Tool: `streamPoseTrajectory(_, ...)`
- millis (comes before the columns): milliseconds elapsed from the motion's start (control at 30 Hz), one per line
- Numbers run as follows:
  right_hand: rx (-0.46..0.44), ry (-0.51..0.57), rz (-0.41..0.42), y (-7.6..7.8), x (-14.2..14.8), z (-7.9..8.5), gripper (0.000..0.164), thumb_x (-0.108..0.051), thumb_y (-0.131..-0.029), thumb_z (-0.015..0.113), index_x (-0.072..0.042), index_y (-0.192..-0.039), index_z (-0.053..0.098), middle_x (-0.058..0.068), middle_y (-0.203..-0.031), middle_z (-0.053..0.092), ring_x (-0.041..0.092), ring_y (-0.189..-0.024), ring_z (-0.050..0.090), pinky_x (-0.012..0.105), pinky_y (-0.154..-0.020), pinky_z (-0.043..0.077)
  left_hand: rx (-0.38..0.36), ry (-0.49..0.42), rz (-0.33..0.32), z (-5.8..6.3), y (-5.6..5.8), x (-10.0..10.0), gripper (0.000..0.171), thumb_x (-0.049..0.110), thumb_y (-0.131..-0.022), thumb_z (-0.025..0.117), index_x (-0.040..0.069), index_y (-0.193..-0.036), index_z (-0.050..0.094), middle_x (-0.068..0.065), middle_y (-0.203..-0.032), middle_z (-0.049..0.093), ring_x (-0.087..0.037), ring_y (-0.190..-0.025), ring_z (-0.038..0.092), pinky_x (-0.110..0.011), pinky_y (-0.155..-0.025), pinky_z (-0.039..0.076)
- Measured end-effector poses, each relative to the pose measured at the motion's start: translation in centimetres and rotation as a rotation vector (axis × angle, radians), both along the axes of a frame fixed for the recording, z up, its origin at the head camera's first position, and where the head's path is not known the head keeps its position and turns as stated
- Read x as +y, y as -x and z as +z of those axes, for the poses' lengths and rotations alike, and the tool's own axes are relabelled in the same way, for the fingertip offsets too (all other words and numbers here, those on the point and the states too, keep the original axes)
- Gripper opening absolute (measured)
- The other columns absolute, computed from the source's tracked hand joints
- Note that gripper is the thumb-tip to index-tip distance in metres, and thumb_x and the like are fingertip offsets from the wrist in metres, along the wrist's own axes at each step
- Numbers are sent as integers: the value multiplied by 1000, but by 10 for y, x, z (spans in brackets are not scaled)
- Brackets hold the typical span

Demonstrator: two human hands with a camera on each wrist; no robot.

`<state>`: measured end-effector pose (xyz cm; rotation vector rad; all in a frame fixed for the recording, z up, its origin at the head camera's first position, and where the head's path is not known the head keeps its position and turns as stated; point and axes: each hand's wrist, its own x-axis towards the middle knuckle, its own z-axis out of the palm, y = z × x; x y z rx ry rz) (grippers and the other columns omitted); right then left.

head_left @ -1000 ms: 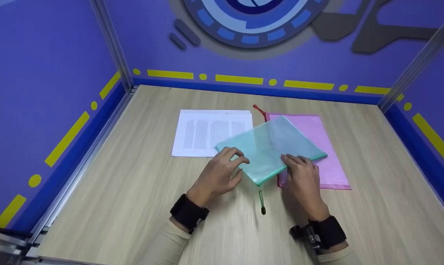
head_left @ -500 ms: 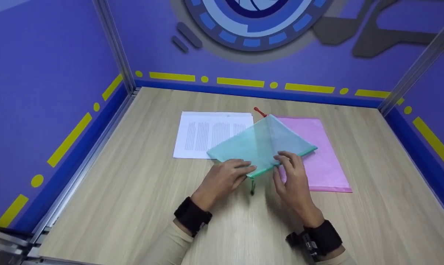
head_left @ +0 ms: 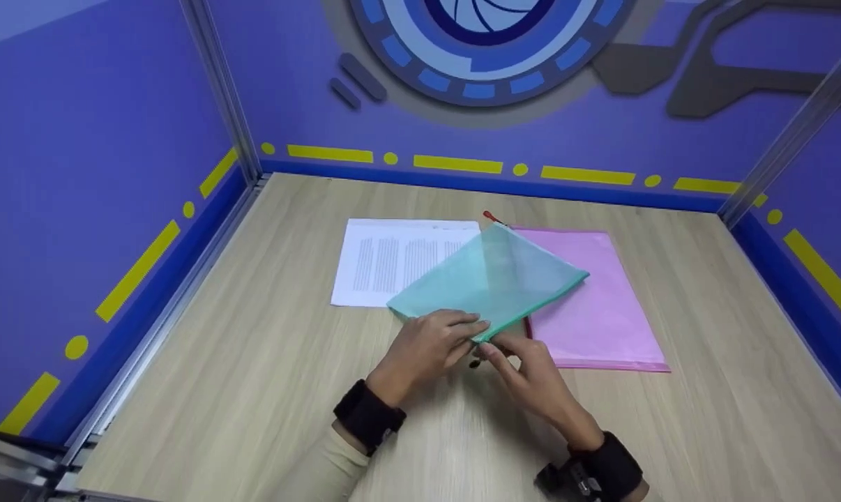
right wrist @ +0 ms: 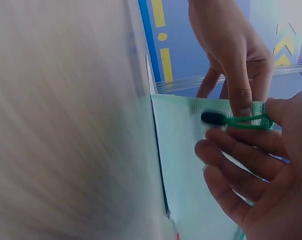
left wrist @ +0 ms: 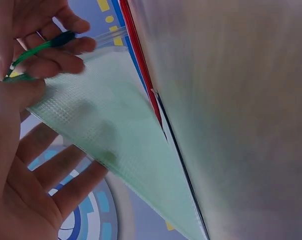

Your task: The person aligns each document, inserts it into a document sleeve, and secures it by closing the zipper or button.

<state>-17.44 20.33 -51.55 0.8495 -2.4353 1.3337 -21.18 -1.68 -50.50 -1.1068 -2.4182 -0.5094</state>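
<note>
Basically, from L: white paper (head_left: 375, 268) w/ printed columns lies flat on a wood-look table (head_left: 253, 397). Next, a person's L hand (head_left: 426, 346) pinches a translucent green pouch (head_left: 476, 286) near its close corner, thumb on one face, fingers behind. The pouch slants over the paper's R side & part of a pink pouch (head_left: 602, 307), close corner lifted. A green zip pull (right wrist: 213, 118) hangs off that corner, where the R hand (head_left: 532, 376) pinches w/ thumb & fingers; can't tell if on the zip's slider or just the edge. To do this well, L hand should prob. hold the corner taut & R hand should draw in line w/ the zip, no film caught. Containers: green pouch looks thin, apparently nothing inside, tho hands hide part. Farther R, pink pouch, red pull (head_left: 488, 215) at its far L corner, lies flat; contents, if any, unclear.
</note>
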Motion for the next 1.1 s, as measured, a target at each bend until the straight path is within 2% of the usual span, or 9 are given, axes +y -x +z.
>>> streamPoseTrajectory(67,-12,21,23,0,0,1,21,-9,-110,58,-19,-106,76,-9,-95,76,12,-86,72,35,-76,59,-14,7,-5,0,1,-1,32,26,-104,72,24,-135,75,3,-130,75,-16,-117,72,-31,-97,58)
streamPoseTrajectory(133,-1,30,45,0,1,1,23,-7,-110,56,-17,-101,74,-7,-90,74,13,-81,71,33,-72,57,-27,8,-5,0,2,-1,33,26,-104,71,24,-137,74,3,-130,74,-15,-117,71,-31,-97,58)
streamPoseTrajectory(233,59,-7,41,2,2,1,22,-5,-110,56,-16,-97,71,-5,-86,72,13,-77,68,31,-68,54,-25,8,3,0,2,-3,34,23,-104,71,24,-138,73,4,-129,75,-15,-117,71,-30,-98,57)
streamPoseTrajectory(367,183,-86,-12,3,5,1,15,-2,-106,62,-12,-99,71,-4,-83,70,9,-75,67,30,-64,54,-1,18,10,-1,2,-4,34,20,-103,73,23,-137,74,4,-127,75,-14,-116,71,-30,-98,57)
streamPoseTrajectory(500,262,-128,-53,4,7,1,13,0,-102,67,-11,-104,73,-7,-82,70,5,-75,68,34,-63,57,7,34,12,-1,2,-3,33,23,-103,73,23,-136,75,5,-127,75,-14,-117,71,-30,-98,57)
streamPoseTrajectory(633,327,-162,-112,6,10,1,15,1,-100,69,-14,-98,71,-10,-78,67,3,-70,63,34,-58,54,-14,24,4,0,3,-3,32,22,-103,73,23,-135,75,5,-127,75,-14,-118,71,-30,-99,56)
streamPoseTrajectory(800,339,-195,-165,10,14,-2,19,0,-100,70,-16,-92,67,-10,-75,64,2,-66,59,27,-57,49,-32,3,-3,1,3,-4,31,23,-104,72,22,-135,75,4,-127,75,-14,-118,71,-30,-98,57)
streamPoseTrajectory(1100,323,-225,-210,11,17,-3,11,-2,-100,72,-12,-96,70,-6,-77,66,6,-67,63,30,-58,52,-76,-13,-12,2,2,-5,33,23,-103,72,21,-136,74,2,-126,76,-16,-116,72,-33,-96,58)
